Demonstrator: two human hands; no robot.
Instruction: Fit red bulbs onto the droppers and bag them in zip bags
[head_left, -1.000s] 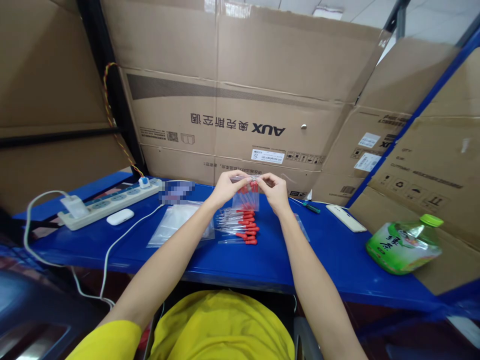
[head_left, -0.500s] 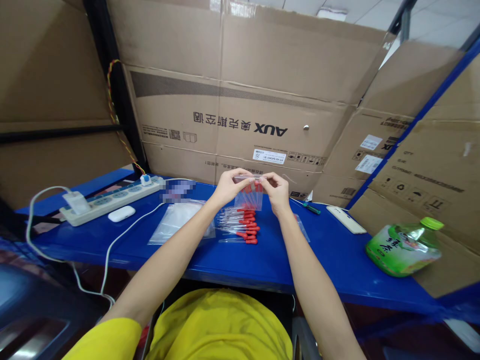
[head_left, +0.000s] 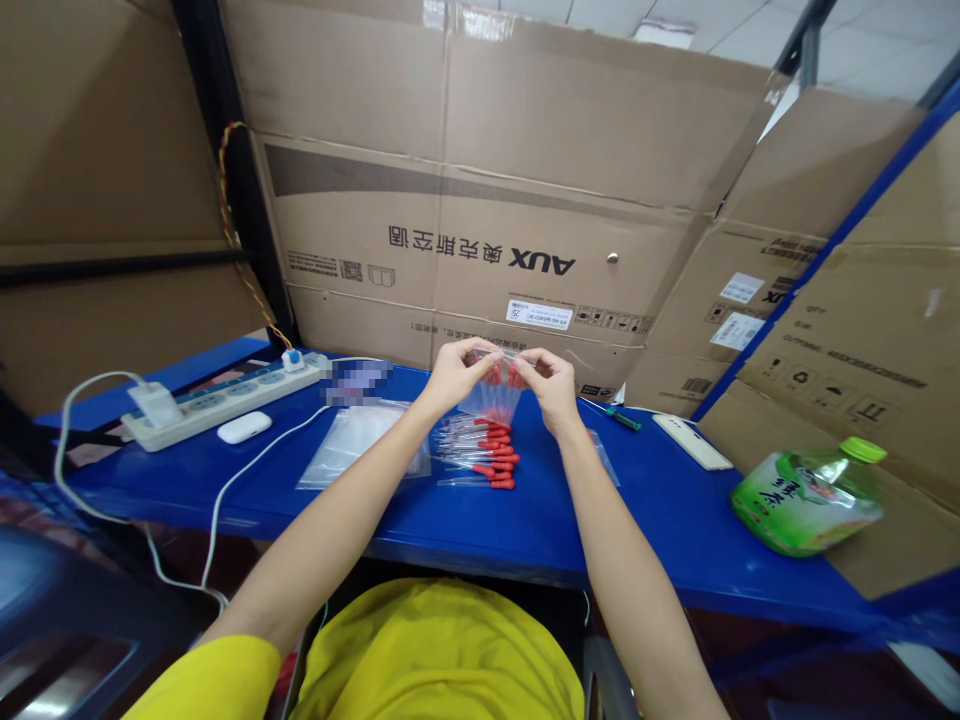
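Between my two hands hangs a clear plastic bag [head_left: 493, 398] with several red-bulbed droppers inside, bulbs at the top. My left hand [head_left: 459, 372] pinches its upper left edge, and my right hand [head_left: 550, 382] pinches the upper right edge. Just below the bag, a pile of glass droppers [head_left: 491, 455] with red rubber bulbs lies on the blue table [head_left: 465, 525], bulbs pointing right. Left of the pile, partly behind my left forearm, is a stack of empty clear bags [head_left: 352, 445]. Another clear bag [head_left: 602, 457] lies beyond my right forearm, its contents hidden.
A white power strip [head_left: 225, 395] with a plugged-in charger [head_left: 155, 405] and a white earphone case [head_left: 244, 427] are at the left. To the right lie a green screwdriver [head_left: 624, 419], a white phone-like slab [head_left: 691, 441] and a green tea bottle [head_left: 806, 497]. Cardboard [head_left: 480, 220] walls the back.
The bag has tilted a little, its lower end swinging slightly left. Both hands keep their pinch on its top edge, and the dropper pile has not moved.
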